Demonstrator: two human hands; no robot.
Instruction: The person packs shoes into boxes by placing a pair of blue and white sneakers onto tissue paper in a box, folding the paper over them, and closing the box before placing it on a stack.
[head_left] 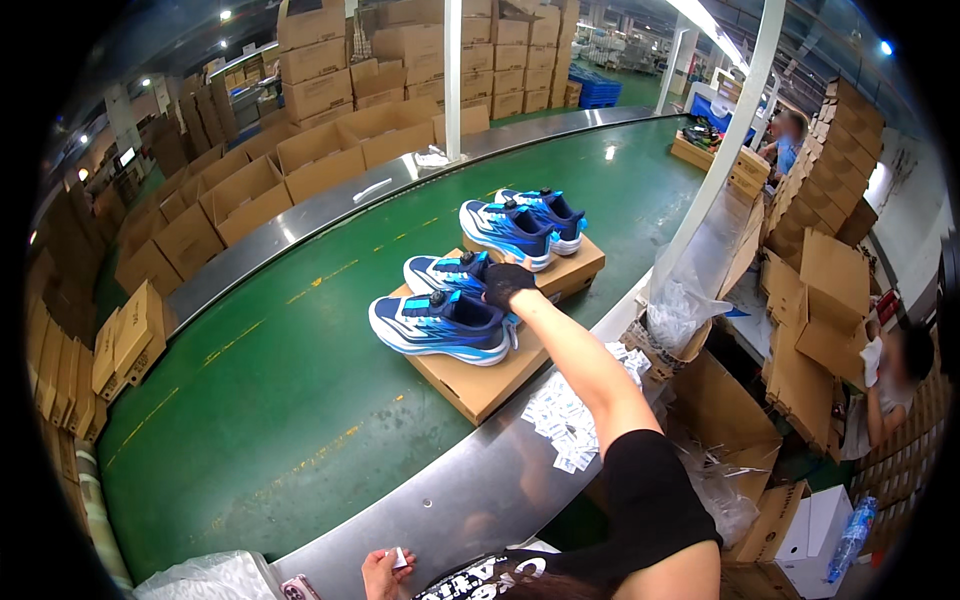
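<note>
Shoes (440,328) sit at right hand (510,286), grip unclear, beyond left hand (382,575) pinching white packet (400,558).

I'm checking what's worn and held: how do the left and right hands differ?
The left hand looks bare, while the right hand wears a black glove. The left hand pinches a small white packet; the right hand is at the heel of a blue shoe.

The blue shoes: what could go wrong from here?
The shoes simply stand on the boxes, so a nudge from the gloved right hand might topple one. The right forearm reaches past the white packets on the metal ledge and could brush some off. The small packet in the left hand might slip loose.
</note>
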